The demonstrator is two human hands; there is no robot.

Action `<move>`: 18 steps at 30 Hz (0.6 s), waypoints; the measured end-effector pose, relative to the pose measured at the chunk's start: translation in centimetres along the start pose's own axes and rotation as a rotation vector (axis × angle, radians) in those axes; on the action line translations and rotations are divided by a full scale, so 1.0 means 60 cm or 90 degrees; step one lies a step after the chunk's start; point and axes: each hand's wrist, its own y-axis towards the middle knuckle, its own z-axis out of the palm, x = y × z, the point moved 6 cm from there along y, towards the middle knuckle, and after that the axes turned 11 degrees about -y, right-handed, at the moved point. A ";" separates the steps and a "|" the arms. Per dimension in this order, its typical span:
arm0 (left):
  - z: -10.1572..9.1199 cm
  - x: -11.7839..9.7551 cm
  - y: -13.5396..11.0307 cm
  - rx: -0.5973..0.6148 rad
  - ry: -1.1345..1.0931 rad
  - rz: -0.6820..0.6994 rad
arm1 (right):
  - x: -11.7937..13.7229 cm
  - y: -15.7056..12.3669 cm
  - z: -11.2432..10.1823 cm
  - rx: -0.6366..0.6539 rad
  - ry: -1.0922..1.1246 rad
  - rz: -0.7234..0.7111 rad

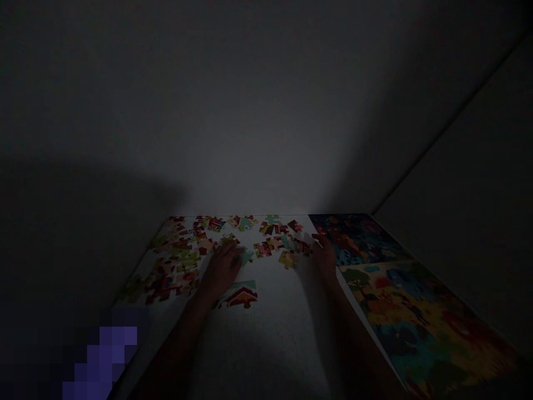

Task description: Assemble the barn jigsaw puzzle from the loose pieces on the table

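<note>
The scene is very dim. Several loose jigsaw pieces (187, 255) lie scattered over a white table (275, 311). My left hand (221, 269) rests palm down among them, its fingertips on a pale green piece (245, 255). Below that hand lies a small joined cluster of red and green pieces (240, 295). My right hand (323, 256) reaches toward pieces near the picture's left edge; its fingers seem pinched on a pale piece (303, 240), though the darkness blurs this.
A large colourful picture board (400, 300) covers the table's right side. A plain wall rises behind the table and a second wall meets it at the right. A blurred purple patch sits at the bottom left.
</note>
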 end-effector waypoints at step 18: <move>-0.006 -0.003 0.001 0.017 0.002 0.008 | -0.026 0.012 -0.016 0.038 -0.027 0.100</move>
